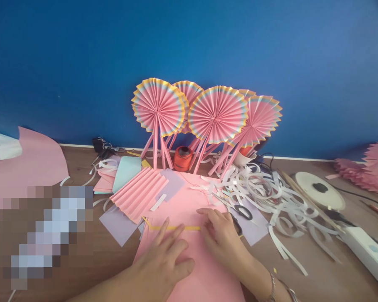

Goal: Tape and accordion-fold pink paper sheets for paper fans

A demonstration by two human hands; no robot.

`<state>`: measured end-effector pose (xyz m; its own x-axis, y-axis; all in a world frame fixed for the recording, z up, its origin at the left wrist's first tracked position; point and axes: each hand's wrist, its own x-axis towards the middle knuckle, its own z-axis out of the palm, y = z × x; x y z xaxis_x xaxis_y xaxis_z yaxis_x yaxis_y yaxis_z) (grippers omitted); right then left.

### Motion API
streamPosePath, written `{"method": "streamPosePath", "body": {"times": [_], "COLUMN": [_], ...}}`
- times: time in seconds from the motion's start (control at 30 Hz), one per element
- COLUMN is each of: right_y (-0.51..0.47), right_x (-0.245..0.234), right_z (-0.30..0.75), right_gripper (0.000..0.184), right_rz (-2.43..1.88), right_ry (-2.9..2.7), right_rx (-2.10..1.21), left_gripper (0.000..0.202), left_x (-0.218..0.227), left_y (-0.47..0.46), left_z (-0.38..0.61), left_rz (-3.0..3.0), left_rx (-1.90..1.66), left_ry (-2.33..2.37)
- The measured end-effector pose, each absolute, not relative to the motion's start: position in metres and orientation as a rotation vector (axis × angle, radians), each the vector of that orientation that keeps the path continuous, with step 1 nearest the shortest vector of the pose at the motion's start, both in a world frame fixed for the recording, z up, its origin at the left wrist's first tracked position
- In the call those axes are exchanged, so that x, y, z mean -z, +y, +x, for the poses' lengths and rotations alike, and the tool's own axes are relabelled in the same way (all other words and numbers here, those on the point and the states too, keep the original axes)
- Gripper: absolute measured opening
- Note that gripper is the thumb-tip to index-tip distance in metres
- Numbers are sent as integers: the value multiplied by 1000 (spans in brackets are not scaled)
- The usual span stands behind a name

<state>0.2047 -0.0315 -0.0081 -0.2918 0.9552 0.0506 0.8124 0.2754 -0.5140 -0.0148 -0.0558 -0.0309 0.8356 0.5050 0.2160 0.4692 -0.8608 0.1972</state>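
The left hand (166, 258) lies flat on yellow-edged pink paper (214, 277) at six o'clock. The right hand (223, 233) curls there; I can't tell if it's pinching. Uneven pushing could crease it crooked; scissors (243, 212) at four o'clock could snag it.

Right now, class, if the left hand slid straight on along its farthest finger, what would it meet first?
Past the yellow strip under its fingers, the left hand would cross pink paper, then probably meet the lavender sheet; exact heading and depth are unclear.
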Motion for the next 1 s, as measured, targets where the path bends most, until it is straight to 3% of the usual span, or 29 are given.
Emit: {"method": "streamPosePath", "body": {"times": [1.0], "right_y": [-37], "right_x": [15], "right_z": [194], "right_gripper": [40], "right_rz": [-1598], "right_ry": [-2233], "right_rx": [-241], "left_gripper": [31], "left_x": [31], "left_y": [-58], "left_z": [-13], "left_rz": [2862], "left_rx": [-379], "left_ry": [794]}}
